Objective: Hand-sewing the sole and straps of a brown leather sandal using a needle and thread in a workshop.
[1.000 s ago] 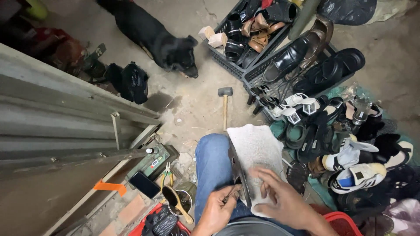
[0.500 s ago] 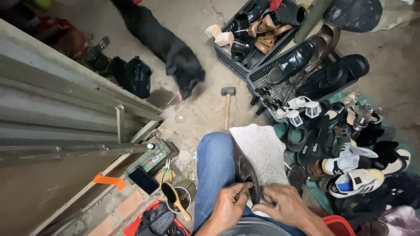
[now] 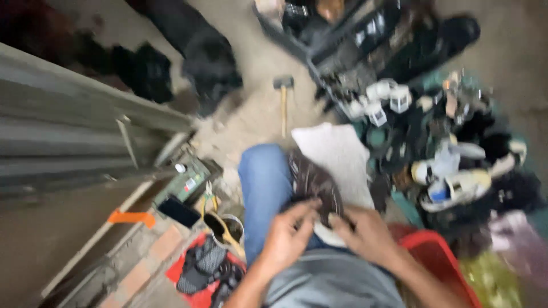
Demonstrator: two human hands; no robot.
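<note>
The picture is blurry, so small things are hard to make out. Low in the middle of the frame, a dark shoe (image 3: 313,185) lies on the person's lap, on top of a white cloth (image 3: 342,157) spread over the knee. The cloth is likely there to keep the blue jeans (image 3: 264,188) clean.

The left hand (image 3: 287,238) curls its fingers onto the near end of the shoe and looks closed on it. The right hand (image 3: 368,234) presses down on the same end from the other side, fingers bent over the edge. The 2 hands sit close together, most likely to keep the shoe steady. I cannot tell if either hand also holds a small tool.

A hammer (image 3: 283,97) lies on the ground above the middle of the frame, well apart from the hands. A big pile of shoes (image 3: 451,165) fills the right side. A red bin (image 3: 439,256) sits at the lower right, just beside the right arm. A black dog (image 3: 200,51) lies at the upper left. A phone (image 3: 179,211) and a small can (image 3: 225,228) rest at the lower left, near the left knee, easy to reach.
</note>
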